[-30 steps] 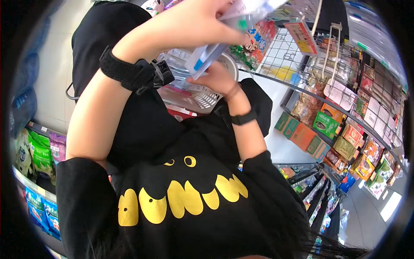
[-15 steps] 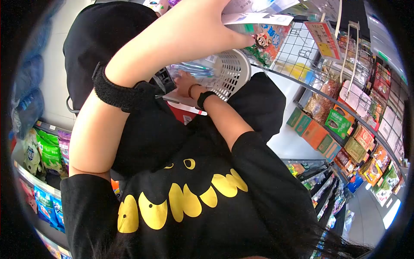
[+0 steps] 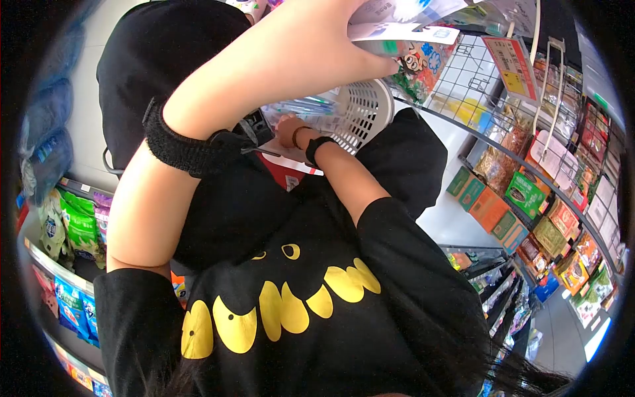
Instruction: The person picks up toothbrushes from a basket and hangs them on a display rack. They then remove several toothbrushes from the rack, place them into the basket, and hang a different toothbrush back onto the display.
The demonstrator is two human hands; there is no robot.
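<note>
My left hand (image 3: 317,43) reaches across the top, its thumb against clear packets (image 3: 403,33) with white card tops. They sit between thumb and palm; the other fingers are cut off by the frame. Below the thumb is a packet with a cartoon face (image 3: 415,63). My right hand (image 3: 289,130) is at the near side of a white perforated basket (image 3: 364,116), fingers curled together beside plastic-wrapped items (image 3: 304,106). What those fingers hold is too small to tell. A red and white object (image 3: 291,175) lies just below that hand.
A wire rack (image 3: 463,86) with price tags (image 3: 512,66) and hanging food packets (image 3: 526,192) curves down the right side. At left are shelves of green bags (image 3: 81,225) and blue bags (image 3: 71,304). My black-clad knees (image 3: 165,73) flank the basket.
The basket, rack and packets sit slightly farther right in view. My left hand has shifted slightly right with the packets. My right hand's fingers are more curled and drawn slightly back.
</note>
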